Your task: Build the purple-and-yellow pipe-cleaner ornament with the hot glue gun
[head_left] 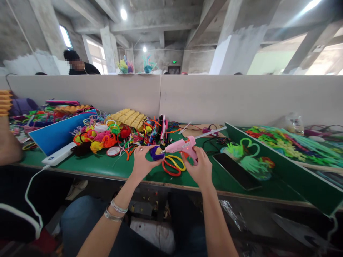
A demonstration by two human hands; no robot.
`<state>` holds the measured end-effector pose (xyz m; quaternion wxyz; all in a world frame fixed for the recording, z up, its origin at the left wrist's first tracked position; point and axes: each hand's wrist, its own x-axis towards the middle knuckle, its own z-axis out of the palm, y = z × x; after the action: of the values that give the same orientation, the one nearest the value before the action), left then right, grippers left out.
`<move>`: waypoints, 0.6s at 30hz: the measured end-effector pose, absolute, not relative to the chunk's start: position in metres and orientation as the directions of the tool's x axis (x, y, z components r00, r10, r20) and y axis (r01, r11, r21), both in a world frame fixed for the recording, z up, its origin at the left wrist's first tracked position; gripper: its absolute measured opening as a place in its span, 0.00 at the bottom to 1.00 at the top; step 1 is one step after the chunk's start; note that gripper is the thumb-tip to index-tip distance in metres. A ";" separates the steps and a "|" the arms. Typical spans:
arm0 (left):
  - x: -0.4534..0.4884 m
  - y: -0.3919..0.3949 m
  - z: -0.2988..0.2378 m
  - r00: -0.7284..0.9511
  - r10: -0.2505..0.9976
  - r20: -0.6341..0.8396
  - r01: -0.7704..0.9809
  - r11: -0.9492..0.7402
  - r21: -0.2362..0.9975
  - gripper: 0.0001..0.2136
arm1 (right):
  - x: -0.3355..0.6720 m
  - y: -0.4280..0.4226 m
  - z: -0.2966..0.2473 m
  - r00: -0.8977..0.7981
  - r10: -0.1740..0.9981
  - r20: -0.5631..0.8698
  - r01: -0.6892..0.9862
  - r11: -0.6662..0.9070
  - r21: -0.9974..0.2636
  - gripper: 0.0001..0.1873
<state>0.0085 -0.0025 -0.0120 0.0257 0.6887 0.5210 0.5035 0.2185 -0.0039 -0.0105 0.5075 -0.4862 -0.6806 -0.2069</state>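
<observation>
In my left hand (144, 161), thumb and fingers pinch a small round piece (155, 152), purple around its edge and yellowish in the middle. My right hand (200, 165) is wrapped around the handle of a pink hot glue gun (182, 145), with a long pale glue stick (210, 132) poking out of its back. The gun's nozzle points left and meets or nearly meets the yellowish middle; I cannot tell whether they touch. Just below the gun lie scissors with red and yellow handles (171, 172), their blades hidden.
Colourful pipe-cleaner pieces (103, 137) are heaped left beside a yellow egg tray (128, 117). A phone (237, 170) and a green swan-like figure (249, 157) lie right, before a green divider (284, 164). A blue divider (64, 132) and white power strip (59, 154) stand left. Another person's arm (9, 142) is at far left.
</observation>
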 end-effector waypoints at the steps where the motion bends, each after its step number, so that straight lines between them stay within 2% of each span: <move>1: 0.008 -0.002 -0.012 -0.048 0.744 0.666 0.692 -0.456 0.559 0.22 | 0.217 -0.005 -0.010 -0.023 0.448 0.894 0.870 0.449 -0.202 0.15; 14: 0.009 -0.003 -0.014 -0.051 0.730 0.682 0.763 -0.412 0.498 0.22 | 0.211 -0.007 -0.009 -0.107 0.415 0.904 0.899 0.429 -0.090 0.11; 18: 0.008 -0.002 -0.016 -0.047 0.724 0.688 0.765 -0.417 0.491 0.21 | 0.212 -0.007 -0.007 -0.123 0.371 0.920 0.910 0.413 -0.045 0.11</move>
<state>0.0083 -0.0022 -0.0157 -0.0210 0.6899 0.5396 0.4820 0.2118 -0.0074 -0.0075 0.4748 -0.4616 -0.6936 -0.2838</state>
